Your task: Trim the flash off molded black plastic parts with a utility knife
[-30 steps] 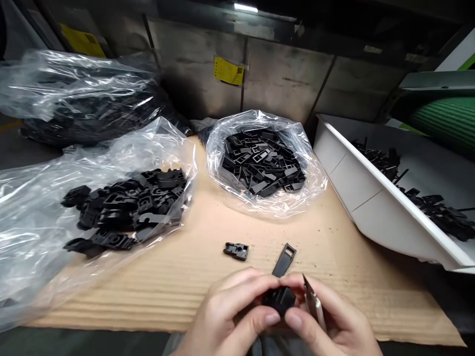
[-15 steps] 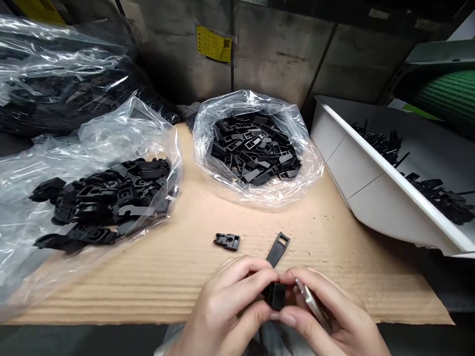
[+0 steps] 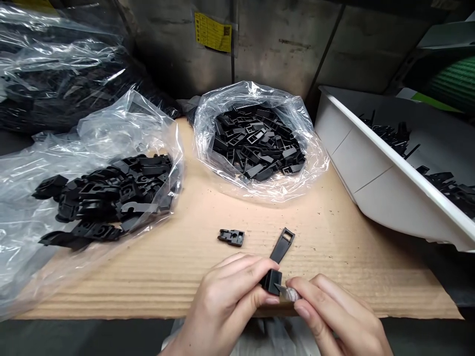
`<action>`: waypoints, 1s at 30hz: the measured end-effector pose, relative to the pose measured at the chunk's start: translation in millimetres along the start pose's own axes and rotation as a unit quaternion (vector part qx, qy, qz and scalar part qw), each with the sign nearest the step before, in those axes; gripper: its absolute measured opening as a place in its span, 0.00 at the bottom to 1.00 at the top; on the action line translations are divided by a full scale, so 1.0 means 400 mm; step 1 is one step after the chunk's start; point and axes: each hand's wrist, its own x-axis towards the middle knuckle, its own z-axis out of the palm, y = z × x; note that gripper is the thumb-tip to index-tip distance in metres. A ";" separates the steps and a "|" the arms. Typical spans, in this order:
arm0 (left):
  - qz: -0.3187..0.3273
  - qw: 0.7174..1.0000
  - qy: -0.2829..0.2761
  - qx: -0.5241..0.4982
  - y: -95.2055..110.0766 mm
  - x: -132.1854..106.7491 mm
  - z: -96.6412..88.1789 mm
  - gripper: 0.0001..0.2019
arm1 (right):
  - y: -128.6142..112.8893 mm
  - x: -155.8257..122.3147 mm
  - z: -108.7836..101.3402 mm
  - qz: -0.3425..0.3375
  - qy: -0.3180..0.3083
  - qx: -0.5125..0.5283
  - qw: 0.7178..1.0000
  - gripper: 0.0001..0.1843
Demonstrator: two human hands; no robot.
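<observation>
My left hand [image 3: 226,301] pinches a small black plastic part [image 3: 272,282] near the front edge of the cardboard. In my right hand [image 3: 334,311] is a small knife [image 3: 287,291], its pointed blade touching the face of that part; most of its handle is hidden by my fingers. Just beyond the left fingertips lies a long black plastic piece [image 3: 283,245] with a square opening at its far end. To its left, another small black part [image 3: 231,237] rests on the cardboard.
Cardboard [image 3: 178,277] covers the work surface. A clear bag [image 3: 260,190] of black pieces stands at the back centre, and an open bag [image 3: 174,193] spills black parts on the left. A larger filled bag [image 3: 74,84] sits behind it. At right is a white bin [image 3: 356,153] with black parts.
My right hand has moved off the black part's side and turned the knife so its tip meets the part. The left hand keeps its pinch. The view has shifted slightly.
</observation>
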 end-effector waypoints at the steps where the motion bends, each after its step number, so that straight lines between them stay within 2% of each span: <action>1: 0.002 1.000 -0.001 -0.007 0.001 0.000 -0.001 0.06 | 0.008 0.002 -0.005 0.005 -0.001 -0.006 1.000 0.10; 5: 0.004 1.000 0.005 -0.020 0.001 -0.001 -0.003 0.05 | 0.040 0.008 -0.041 0.028 0.029 -0.032 0.999 0.10; 8: -0.027 0.999 0.019 -0.012 -0.004 -0.004 0.000 0.07 | 0.035 0.008 -0.058 0.040 -0.011 0.028 0.999 0.10; 10: -0.041 0.999 0.024 -0.020 -0.008 -0.007 0.003 0.09 | 0.019 0.006 -0.050 0.055 -0.017 0.077 0.995 0.09; 12: -0.049 0.998 0.022 -0.026 -0.009 -0.011 0.003 0.12 | 0.000 0.006 -0.031 0.077 0.009 0.117 0.990 0.12; 16: -0.051 0.998 0.029 -0.038 -0.007 -0.014 0.002 0.17 | -0.022 0.019 0.008 0.092 0.027 0.146 0.985 0.12; 20: -0.037 0.998 0.039 -0.042 -0.011 -0.016 0.003 0.16 | -0.025 0.038 0.017 0.084 0.009 0.135 0.987 0.07; 25: -0.010 0.999 0.037 -0.030 -0.016 -0.020 0.006 0.16 | -0.025 0.042 0.024 0.076 -0.011 0.146 0.986 0.08; 30: -0.029 0.998 0.057 -0.019 -0.010 -0.014 0.010 0.12 | -0.036 0.026 0.024 0.042 -0.030 0.156 0.986 0.09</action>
